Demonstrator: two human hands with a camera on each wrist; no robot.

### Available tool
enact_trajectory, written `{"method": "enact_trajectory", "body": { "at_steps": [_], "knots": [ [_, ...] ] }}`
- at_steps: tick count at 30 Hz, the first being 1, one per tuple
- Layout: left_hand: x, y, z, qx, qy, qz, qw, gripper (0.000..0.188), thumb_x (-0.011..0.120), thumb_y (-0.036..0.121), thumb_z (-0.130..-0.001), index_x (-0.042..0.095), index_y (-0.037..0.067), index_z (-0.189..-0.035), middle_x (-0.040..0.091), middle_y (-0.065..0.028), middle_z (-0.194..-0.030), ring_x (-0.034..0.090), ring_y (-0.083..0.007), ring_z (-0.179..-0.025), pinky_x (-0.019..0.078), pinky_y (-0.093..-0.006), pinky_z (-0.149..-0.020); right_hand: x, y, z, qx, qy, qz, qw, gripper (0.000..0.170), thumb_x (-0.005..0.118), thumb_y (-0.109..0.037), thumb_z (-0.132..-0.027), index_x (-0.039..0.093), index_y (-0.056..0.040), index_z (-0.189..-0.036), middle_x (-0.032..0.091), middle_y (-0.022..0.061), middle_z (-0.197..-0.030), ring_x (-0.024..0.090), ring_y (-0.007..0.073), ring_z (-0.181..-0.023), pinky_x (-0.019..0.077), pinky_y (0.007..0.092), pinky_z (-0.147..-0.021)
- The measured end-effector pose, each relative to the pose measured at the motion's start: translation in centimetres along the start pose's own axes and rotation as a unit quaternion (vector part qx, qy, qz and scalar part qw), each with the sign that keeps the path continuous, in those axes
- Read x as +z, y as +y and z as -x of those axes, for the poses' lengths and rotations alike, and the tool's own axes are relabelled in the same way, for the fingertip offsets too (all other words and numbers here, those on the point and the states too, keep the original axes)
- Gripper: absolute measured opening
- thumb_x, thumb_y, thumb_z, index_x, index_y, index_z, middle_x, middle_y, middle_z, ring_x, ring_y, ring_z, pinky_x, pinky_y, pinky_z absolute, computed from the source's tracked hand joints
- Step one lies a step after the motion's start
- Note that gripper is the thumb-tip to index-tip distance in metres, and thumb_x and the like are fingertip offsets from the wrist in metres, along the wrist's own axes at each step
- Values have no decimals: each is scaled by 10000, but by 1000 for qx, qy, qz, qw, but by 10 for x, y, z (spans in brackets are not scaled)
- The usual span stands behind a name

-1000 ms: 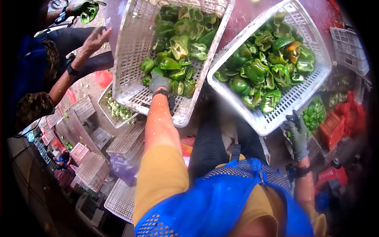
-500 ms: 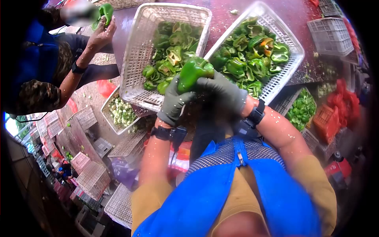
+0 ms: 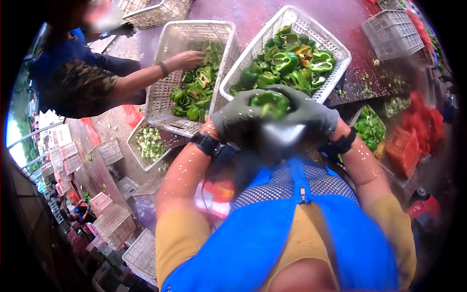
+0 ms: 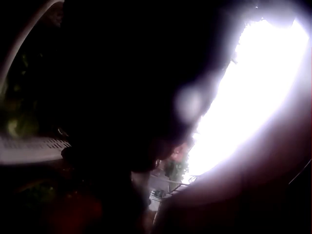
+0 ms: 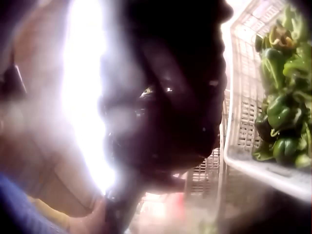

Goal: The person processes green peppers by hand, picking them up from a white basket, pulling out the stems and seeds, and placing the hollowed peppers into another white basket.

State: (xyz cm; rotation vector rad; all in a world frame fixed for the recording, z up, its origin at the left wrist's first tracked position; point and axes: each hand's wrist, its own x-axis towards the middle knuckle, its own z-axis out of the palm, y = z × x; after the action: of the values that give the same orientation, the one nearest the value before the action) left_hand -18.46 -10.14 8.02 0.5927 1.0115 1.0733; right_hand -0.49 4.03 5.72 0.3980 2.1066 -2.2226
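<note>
Both gloved hands meet in front of the chest around a green bell pepper (image 3: 272,102). My left hand (image 3: 237,116) grips its left side, and my right hand (image 3: 311,111) curls round it from the right. Just below the pepper, a pale blurred patch covers part of the hands. Beyond them stands a white crate (image 3: 337,78) of cut green peppers (image 3: 287,63). Glare and deep shadow hide most of the left wrist view; in the right wrist view the right hand (image 5: 170,97) is a dark shape beside the crate (image 5: 239,112).
Another white crate (image 3: 154,100) with pepper pieces stands to the left, another person's bare hand (image 3: 189,60) reaching into it. Below it is a tub of pale pepper cores (image 3: 150,144). Green peppers (image 3: 370,130) fill a crate at right, near red mesh bags (image 3: 423,124).
My left hand has come out of the left crate and my right hand has come in from the right; both now hold a pepper. The other person's hand has moved into the left crate.
</note>
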Motion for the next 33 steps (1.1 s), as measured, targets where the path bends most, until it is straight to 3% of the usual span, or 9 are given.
{"method": "enact_trajectory", "body": {
  "at_steps": [4,5,9,12,14,23,26,28,33],
  "knots": [
    [20,-60,-26,26,6,-22,999,503,718,55,-804,562,-3,-1278,634,-98,-1206,607,-173,-1063,494,-302,-918,10,15,35,37,60,-135,988,635,678,-336,-913,419,-27,-1404,580,126,-1239,583,199,-1107,488,322,-933],
    [47,-34,-20,95,5,-323,942,517,679,0,-786,547,-12,-1286,637,-105,-1195,608,-171,-1060,497,-298,-905,16,-7,44,86,89,-98,987,622,695,-311,-906,432,-34,-1396,573,132,-1243,580,204,-1112,486,329,-946],
    [68,-77,-41,52,70,-254,963,508,664,12,-786,547,-26,-1279,631,-146,-1149,617,-212,-1058,493,-314,-894,27,34,60,-150,179,93,968,425,682,-223,-916,546,-34,-1271,569,140,-1185,613,184,-1056,517,348,-917],
    [83,-99,-59,220,183,-450,846,322,694,204,-769,619,42,-1037,654,-167,-992,635,-338,-869,503,-423,-768,28,29,63,-197,286,143,927,289,657,-225,-941,611,-35,-1155,605,100,-1086,632,152,-956,548,328,-813],
    [92,-98,-58,200,207,-444,848,358,700,195,-773,609,28,-1076,644,-191,-1015,622,-362,-919,490,-438,-812,28,35,59,19,350,-336,874,240,651,-270,-953,635,-65,-1077,631,42,-959,626,112,-837,536,283,-692],
    [84,-91,-64,177,273,-462,825,321,695,163,-820,610,59,-1112,662,-205,-1015,640,-352,-975,501,-446,-812,2,84,35,66,417,-223,879,158,653,-238,-949,665,-82,-970,628,17,-880,580,104,-850,479,259,-662],
    [79,-118,-80,232,376,-227,868,245,692,231,-916,605,70,-1079,662,-84,-952,625,-181,-842,514,-347,-763,32,41,43,72,388,-336,855,202,663,-287,-942,676,-88,-977,649,31,-897,603,130,-852,489,253,-696],
    [62,-113,-95,173,356,23,918,281,690,147,-911,591,56,-1158,638,-60,-907,581,-141,-765,499,-274,-666,47,154,33,-56,483,161,859,271,662,-346,-937,664,-91,-1031,657,38,-927,612,153,-862,498,272,-725],
    [-10,-110,-82,99,348,196,911,298,669,335,-929,588,102,-1096,659,-41,-836,621,-148,-696,506,-278,-609,9,105,36,119,371,-189,901,413,608,-402,-966,604,-31,-1148,651,86,-1006,620,172,-886,521,304,-774]
  ]
}}
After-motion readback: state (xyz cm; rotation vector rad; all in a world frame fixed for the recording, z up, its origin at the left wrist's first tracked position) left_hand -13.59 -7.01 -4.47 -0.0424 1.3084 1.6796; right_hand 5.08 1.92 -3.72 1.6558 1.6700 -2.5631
